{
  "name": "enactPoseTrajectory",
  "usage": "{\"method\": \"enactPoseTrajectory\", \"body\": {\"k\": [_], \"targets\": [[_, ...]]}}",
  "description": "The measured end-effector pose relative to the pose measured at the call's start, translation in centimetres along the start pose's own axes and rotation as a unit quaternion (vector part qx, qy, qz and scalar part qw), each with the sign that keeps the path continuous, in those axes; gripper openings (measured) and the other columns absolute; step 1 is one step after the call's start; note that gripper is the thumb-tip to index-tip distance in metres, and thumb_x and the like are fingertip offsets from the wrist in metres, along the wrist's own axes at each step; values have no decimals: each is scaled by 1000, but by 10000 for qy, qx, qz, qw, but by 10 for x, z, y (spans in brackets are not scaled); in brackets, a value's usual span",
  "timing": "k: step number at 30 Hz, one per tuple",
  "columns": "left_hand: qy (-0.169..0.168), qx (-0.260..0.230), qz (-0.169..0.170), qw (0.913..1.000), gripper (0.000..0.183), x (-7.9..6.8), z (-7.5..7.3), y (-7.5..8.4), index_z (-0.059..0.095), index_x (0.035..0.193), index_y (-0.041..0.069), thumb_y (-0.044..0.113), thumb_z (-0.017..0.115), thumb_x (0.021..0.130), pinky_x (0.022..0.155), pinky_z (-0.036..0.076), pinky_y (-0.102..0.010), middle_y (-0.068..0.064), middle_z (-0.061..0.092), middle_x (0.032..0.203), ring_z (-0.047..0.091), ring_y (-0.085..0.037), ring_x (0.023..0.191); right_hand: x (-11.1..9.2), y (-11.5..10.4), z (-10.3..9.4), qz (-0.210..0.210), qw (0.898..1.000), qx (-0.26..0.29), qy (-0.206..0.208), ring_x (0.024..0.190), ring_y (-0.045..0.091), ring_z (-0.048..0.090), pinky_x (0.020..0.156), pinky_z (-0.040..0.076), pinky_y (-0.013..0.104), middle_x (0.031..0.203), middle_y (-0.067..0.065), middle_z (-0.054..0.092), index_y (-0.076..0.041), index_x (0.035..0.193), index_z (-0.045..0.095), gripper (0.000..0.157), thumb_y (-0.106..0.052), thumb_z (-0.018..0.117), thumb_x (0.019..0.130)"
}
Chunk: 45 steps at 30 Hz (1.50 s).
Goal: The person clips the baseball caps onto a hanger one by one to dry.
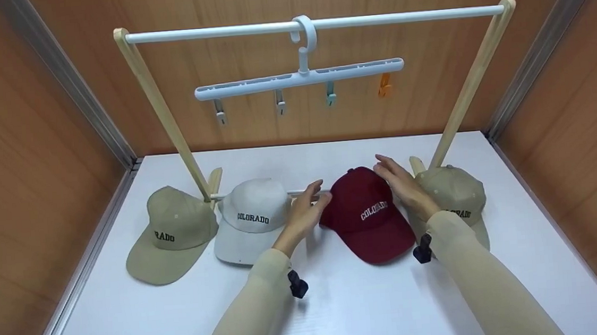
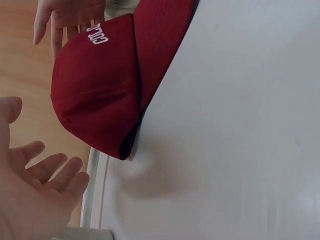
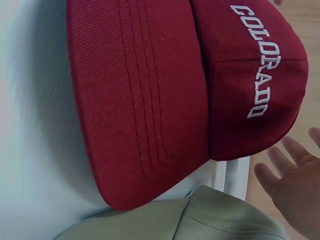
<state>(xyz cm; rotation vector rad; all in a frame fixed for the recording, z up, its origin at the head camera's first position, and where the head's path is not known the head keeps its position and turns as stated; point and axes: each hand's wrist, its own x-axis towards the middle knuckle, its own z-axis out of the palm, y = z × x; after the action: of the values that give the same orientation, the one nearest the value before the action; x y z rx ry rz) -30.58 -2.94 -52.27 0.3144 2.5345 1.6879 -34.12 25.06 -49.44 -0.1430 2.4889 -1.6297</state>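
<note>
A dark red cap (image 1: 369, 215) with white COLORADO lettering sits on the white table, brim toward me. On its left side is my left hand (image 1: 307, 209), fingers loosely bent and apart from the cap in the left wrist view. My right hand (image 1: 404, 186) stands at the cap's other side, fingers extended; the right wrist view shows these fingers (image 3: 295, 155) close beside the crown. Both palms face the cap and neither hand grips anything. A white cap (image 1: 254, 216) lies left of my left hand, and a khaki cap (image 1: 452, 195) is partly hidden behind my right forearm.
Another khaki cap (image 1: 175, 230) lies at the far left. Over the caps stands a wooden rack with a white rail (image 1: 213, 32). From the rail hangs a white hanger (image 1: 255, 85) with several clips, one an orange clip (image 1: 385, 85). Wood-grain panels enclose the table.
</note>
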Motion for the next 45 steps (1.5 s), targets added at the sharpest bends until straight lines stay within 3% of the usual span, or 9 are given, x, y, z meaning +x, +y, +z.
{"method": "enactPoseTrajectory", "body": {"k": [5,12,21,35,45], "targets": [[-62,-18,-57,10000,58,1,4,0,45,161,15,41,52,110,117,43,-51,-15,50,161,55,-34,141,2,0,2,-161,9998,-121,55,160,35,25,129,17,56,172,17,30,-20,169,28,77,-64,42,108],[-108,-203,-125,9997,59,4,9,-3,43,162,13,41,53,110,118,42,-52,-16,49,161,54,-34,142,2,2,4,-31,9999,-87,-67,161,34,25,129,15,58,172,11,32,-24,168,30,72,-63,40,109],[-89,-355,-102,9993,58,9,14,0,46,160,13,38,55,109,119,41,-49,-19,51,160,55,-34,141,7,5,9,-77,9996,-210,-188,158,37,29,129,17,59,169,15,37,-14,167,33,65,-50,38,114],[-186,-484,-202,9984,61,8,21,-3,43,161,10,40,55,110,120,40,-47,-15,55,156,55,-32,143,9,11,12,-210,9990,-381,-43,155,37,34,127,22,57,166,15,42,-13,163,41,64,-52,41,113],[-80,-884,-677,9937,61,13,26,-4,47,160,14,45,56,108,120,40,-47,-11,57,152,53,-31,142,10,11,15,-160,9995,-280,-63,155,36,35,127,23,56,166,15,42,-14,163,42,63,-51,42,112]]}}
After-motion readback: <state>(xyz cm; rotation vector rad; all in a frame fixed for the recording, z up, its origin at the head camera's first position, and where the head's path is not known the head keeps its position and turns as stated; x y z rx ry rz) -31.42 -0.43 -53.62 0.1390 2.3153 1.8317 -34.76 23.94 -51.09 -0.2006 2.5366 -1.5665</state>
